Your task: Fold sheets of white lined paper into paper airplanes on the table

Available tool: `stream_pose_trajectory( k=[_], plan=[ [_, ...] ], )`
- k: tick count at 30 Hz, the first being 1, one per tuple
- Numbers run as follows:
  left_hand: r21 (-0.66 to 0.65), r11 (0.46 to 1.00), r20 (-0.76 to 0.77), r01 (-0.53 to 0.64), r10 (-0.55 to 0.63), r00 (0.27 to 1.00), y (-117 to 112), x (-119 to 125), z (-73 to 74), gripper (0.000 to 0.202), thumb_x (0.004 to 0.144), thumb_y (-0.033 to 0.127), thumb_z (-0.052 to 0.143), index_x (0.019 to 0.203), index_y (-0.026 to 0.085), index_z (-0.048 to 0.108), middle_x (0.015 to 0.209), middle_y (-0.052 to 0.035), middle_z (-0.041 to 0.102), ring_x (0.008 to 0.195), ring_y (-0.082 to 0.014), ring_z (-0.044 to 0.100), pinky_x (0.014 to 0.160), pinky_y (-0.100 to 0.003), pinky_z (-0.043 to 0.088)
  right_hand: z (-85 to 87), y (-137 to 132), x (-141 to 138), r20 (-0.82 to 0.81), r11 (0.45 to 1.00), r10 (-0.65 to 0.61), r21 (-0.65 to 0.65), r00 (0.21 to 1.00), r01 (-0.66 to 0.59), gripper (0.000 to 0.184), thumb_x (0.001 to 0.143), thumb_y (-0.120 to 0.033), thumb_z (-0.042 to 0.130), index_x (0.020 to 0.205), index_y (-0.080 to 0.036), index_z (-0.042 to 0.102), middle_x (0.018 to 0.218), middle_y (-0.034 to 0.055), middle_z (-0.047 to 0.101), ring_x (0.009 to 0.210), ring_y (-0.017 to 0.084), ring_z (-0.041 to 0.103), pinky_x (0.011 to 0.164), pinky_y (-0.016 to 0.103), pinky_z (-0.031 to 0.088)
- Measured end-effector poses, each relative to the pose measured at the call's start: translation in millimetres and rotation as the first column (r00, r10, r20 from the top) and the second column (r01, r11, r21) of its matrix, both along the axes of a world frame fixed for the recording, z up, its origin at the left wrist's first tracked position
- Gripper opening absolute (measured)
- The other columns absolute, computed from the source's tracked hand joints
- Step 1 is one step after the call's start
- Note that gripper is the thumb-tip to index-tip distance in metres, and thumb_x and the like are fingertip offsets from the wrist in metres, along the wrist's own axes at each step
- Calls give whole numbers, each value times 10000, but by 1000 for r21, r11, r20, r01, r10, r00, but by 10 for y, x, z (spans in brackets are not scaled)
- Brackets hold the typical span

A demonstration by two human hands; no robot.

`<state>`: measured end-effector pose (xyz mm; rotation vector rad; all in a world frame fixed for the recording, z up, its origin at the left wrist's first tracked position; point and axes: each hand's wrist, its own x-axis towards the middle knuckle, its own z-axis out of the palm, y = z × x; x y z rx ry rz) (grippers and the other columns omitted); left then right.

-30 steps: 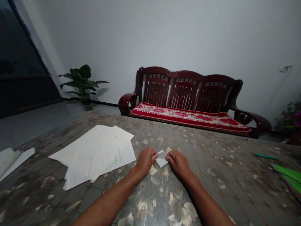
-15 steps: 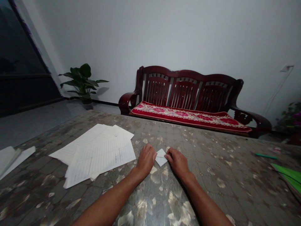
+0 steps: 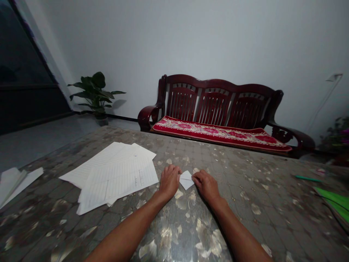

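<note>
A small folded paper square (image 3: 186,180) lies corner-down between my hands, with a crease line across its middle. My left hand (image 3: 170,181) has its fingers curled at the paper's left corner. At the right corner, my right hand (image 3: 205,183) pinches the edge between thumb and fingers. Both forearms rest low over the patterned tabletop (image 3: 174,233). Just left of my left hand is a spread of lined paper sheets (image 3: 117,178), some with handwriting on them.
Folded white paper (image 3: 19,183) sits at the far left. On the right are a green pen (image 3: 308,178) and a bright green sheet (image 3: 334,203) with a dark cord over it. Beyond the table stand a wooden bench (image 3: 212,105) and a potted plant (image 3: 96,94).
The crease or flap line on the paper square shows more plainly now. Both hands stay at its corners with only slight finger shifts, and the whole view has tilted a little.
</note>
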<state>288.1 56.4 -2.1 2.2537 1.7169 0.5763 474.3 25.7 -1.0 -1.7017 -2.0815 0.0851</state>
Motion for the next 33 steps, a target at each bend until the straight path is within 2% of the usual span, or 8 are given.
stream_pose_trajectory(
  k=[7,11,17,24,26,30,33],
  plan=[
    [-50,998,-5,-25,25,1000,-7,-5,43,213,924,142,468,1009,255,627,1132,-40,569,1078,-230,472,940,-341,350,12,-8,-39,178,993,91,53,980,-102,202,944,-199,555,987,-288,731,923,30,652,896,177,549,763,270,360],
    [-59,998,-21,-12,11,1000,-8,-9,47,263,896,81,472,1005,263,628,1136,-34,568,1069,-225,472,929,-333,347,24,-7,-56,266,988,139,35,954,-153,191,932,-230,592,1028,-309,738,950,38,670,922,195,541,770,295,363],
    [-7,1000,-7,1,-1,1000,-12,-17,35,276,891,56,453,967,248,636,1103,-55,579,1023,-245,489,880,-351,366,56,-13,-63,255,980,192,8,948,-200,208,953,-248,566,1069,-293,733,1005,50,690,996,208,539,816,304,381],
    [10,1000,-11,1,-1,1000,-4,-8,-13,265,868,54,458,935,240,635,1094,-54,585,1008,-239,493,869,-350,378,72,-29,-67,225,980,198,-20,954,-199,213,955,-250,568,1082,-300,730,1042,46,696,1026,199,541,854,307,385],
    [9,1000,17,-5,5,1000,16,-21,-27,266,853,44,449,908,231,629,1078,-53,593,1004,-233,501,871,-346,389,69,-35,-63,223,981,192,-18,956,-192,215,954,-253,570,1088,-309,728,1056,36,696,1025,201,543,848,307,382],
    [-9,1000,187,4,-3,982,127,-137,-46,253,785,3,436,820,188,606,955,-56,618,951,-205,546,871,-333,438,64,-42,-57,228,983,185,-18,956,-185,229,960,-251,558,1103,-326,721,1071,26,693,1023,201,545,824,307,378],
    [-25,1000,252,10,-4,968,196,-273,-39,373,698,-60,385,879,170,616,939,-38,651,891,-156,601,845,-285,485,69,-46,-60,229,984,179,-17,957,-180,236,964,-247,549,1107,-330,717,1075,28,690,1028,199,543,813,306,371]
  ],
)
